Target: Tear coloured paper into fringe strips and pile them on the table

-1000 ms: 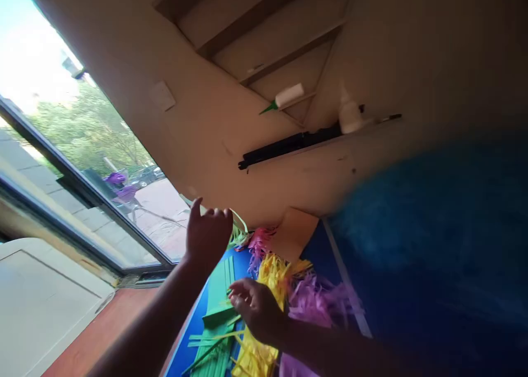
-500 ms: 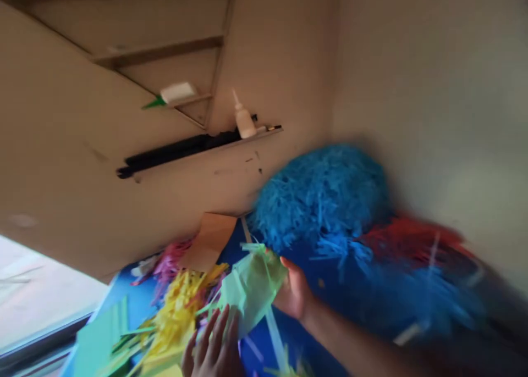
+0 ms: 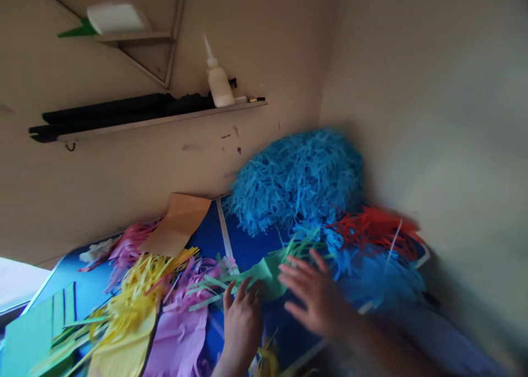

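Head view, green paper (image 3: pixel 270 278) over blue table (image 3: pixel 207 235), 2 beige walls (image 3: pixel 421 102) meeting

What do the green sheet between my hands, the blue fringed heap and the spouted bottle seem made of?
Green sheet: probably thin matte paper, creased, with ends cut into strips. Blue heap: likely matte paper too, given loose, curling strips. Bottle: apparently smooth plastic, with a narrow pale spout.

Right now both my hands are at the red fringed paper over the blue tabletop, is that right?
Wrong colour: the head view shows your left hand and right hand at green fringed paper, over the blue tabletop.
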Demonstrator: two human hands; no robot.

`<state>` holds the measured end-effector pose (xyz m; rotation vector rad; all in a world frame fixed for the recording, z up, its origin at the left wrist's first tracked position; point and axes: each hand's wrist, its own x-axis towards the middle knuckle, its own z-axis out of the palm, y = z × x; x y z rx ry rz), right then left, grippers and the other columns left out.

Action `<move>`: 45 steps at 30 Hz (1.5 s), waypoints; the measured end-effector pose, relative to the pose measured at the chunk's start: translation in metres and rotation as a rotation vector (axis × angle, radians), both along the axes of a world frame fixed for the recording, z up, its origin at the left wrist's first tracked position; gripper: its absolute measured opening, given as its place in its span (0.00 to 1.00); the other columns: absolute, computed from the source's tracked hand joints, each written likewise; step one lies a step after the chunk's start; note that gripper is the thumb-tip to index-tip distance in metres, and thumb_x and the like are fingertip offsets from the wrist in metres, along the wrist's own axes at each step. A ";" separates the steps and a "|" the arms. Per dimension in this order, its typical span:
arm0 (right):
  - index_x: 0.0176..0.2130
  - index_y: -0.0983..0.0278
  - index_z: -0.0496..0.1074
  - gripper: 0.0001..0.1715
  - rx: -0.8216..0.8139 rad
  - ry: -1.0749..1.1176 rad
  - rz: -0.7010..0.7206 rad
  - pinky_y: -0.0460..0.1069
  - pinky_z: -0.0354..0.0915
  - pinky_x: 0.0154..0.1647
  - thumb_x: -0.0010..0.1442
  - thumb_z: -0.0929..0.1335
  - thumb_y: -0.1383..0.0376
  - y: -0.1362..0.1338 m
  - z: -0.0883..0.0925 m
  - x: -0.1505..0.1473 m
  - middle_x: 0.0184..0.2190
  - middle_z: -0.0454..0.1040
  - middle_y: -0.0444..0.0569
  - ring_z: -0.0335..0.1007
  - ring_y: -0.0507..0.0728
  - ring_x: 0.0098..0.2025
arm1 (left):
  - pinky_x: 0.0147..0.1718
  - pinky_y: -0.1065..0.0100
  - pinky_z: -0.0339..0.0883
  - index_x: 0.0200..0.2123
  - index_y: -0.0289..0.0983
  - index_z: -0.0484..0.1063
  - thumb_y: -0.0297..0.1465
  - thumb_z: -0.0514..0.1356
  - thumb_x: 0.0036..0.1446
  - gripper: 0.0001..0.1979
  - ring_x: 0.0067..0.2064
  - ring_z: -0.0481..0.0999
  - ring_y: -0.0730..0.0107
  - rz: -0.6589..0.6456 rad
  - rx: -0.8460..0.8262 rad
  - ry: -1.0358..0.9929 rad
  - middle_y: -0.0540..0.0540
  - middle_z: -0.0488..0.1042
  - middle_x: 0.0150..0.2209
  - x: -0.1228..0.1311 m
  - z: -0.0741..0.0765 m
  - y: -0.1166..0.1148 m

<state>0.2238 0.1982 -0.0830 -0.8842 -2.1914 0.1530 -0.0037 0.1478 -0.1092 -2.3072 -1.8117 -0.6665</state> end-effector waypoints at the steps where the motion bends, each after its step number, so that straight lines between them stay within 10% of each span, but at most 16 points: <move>1: 0.57 0.58 0.67 0.23 -0.012 -0.157 0.110 0.67 0.38 0.68 0.62 0.67 0.62 -0.004 -0.005 -0.015 0.54 0.73 0.53 0.62 0.63 0.61 | 0.59 0.49 0.47 0.43 0.45 0.78 0.18 0.52 0.58 0.21 0.54 0.74 0.56 -0.007 -0.024 -0.012 0.51 0.81 0.46 0.001 0.000 0.000; 8: 0.32 0.58 0.76 0.09 -0.172 -0.378 -0.107 0.67 0.36 0.66 0.62 0.68 0.70 0.027 -0.018 0.008 0.31 0.78 0.42 0.70 0.59 0.47 | 0.61 0.48 0.43 0.47 0.45 0.77 0.18 0.54 0.58 0.21 0.54 0.75 0.58 0.001 -0.130 -0.066 0.51 0.81 0.47 -0.013 -0.005 -0.015; 10: 0.37 0.57 0.77 0.05 -0.177 -0.403 -0.185 0.68 0.39 0.65 0.59 0.71 0.68 0.026 -0.006 0.025 0.37 0.79 0.46 0.69 0.61 0.49 | 0.61 0.48 0.44 0.47 0.46 0.76 0.18 0.53 0.59 0.22 0.53 0.76 0.58 0.000 -0.144 -0.076 0.51 0.81 0.48 -0.014 -0.008 -0.017; 13: 0.56 0.57 0.70 0.27 -0.139 -0.442 -0.010 0.67 0.42 0.65 0.57 0.73 0.60 0.011 0.004 0.017 0.55 0.73 0.52 0.60 0.65 0.60 | 0.61 0.50 0.44 0.47 0.47 0.76 0.17 0.53 0.59 0.22 0.51 0.77 0.61 -0.023 -0.093 -0.126 0.52 0.82 0.46 -0.004 -0.009 -0.014; 18: 0.42 0.60 0.75 0.12 -0.019 -0.228 0.141 0.61 0.45 0.66 0.66 0.63 0.70 0.005 -0.033 -0.028 0.42 0.80 0.46 0.70 0.57 0.53 | 0.61 0.51 0.45 0.45 0.48 0.77 0.16 0.52 0.57 0.24 0.50 0.77 0.63 -0.029 -0.086 -0.108 0.53 0.82 0.44 -0.005 -0.001 -0.005; 23: 0.38 0.61 0.74 0.10 0.031 -0.073 0.108 0.59 0.52 0.61 0.65 0.63 0.71 0.013 -0.058 -0.028 0.39 0.81 0.47 0.73 0.57 0.49 | 0.58 0.44 0.51 0.47 0.43 0.77 0.19 0.51 0.58 0.22 0.54 0.74 0.53 0.241 -0.153 0.156 0.45 0.80 0.49 -0.058 0.026 -0.020; 26: 0.38 0.62 0.73 0.09 0.028 -0.077 0.118 0.59 0.52 0.61 0.65 0.64 0.70 0.006 -0.053 -0.028 0.41 0.81 0.48 0.74 0.58 0.50 | 0.58 0.42 0.52 0.52 0.37 0.74 0.23 0.53 0.58 0.21 0.60 0.67 0.44 0.329 -0.045 0.286 0.34 0.71 0.58 -0.058 0.037 -0.035; 28: 0.38 0.63 0.73 0.09 0.023 -0.070 0.112 0.59 0.52 0.60 0.65 0.63 0.70 0.000 -0.049 -0.033 0.40 0.81 0.49 0.74 0.57 0.49 | 0.60 0.46 0.51 0.58 0.38 0.69 0.26 0.54 0.57 0.24 0.63 0.64 0.49 0.152 -0.007 0.267 0.36 0.68 0.62 -0.035 0.034 -0.040; 33: 0.40 0.64 0.74 0.11 -0.054 -0.200 0.205 0.60 0.51 0.61 0.65 0.62 0.70 -0.005 -0.045 -0.035 0.42 0.80 0.54 0.73 0.58 0.51 | 0.63 0.52 0.51 0.60 0.40 0.66 0.24 0.55 0.57 0.26 0.58 0.73 0.61 -0.088 -0.153 0.041 0.45 0.76 0.55 0.019 -0.006 -0.026; 37: 0.45 0.62 0.73 0.13 -0.286 -0.328 0.296 0.56 0.54 0.57 0.62 0.65 0.70 0.004 -0.044 -0.020 0.47 0.78 0.52 0.72 0.57 0.52 | 0.61 0.49 0.54 0.50 0.43 0.74 0.21 0.54 0.57 0.21 0.53 0.77 0.60 -0.092 -0.313 -0.102 0.46 0.80 0.49 -0.004 -0.020 -0.020; 45: 0.37 0.61 0.77 0.07 -0.563 -0.360 0.093 0.51 0.55 0.46 0.66 0.67 0.64 0.034 -0.025 -0.032 0.33 0.81 0.44 0.76 0.54 0.36 | 0.49 0.54 0.63 0.42 0.43 0.78 0.32 0.62 0.57 0.10 0.42 0.80 0.61 0.125 -0.486 -0.216 0.46 0.82 0.38 -0.026 0.010 -0.010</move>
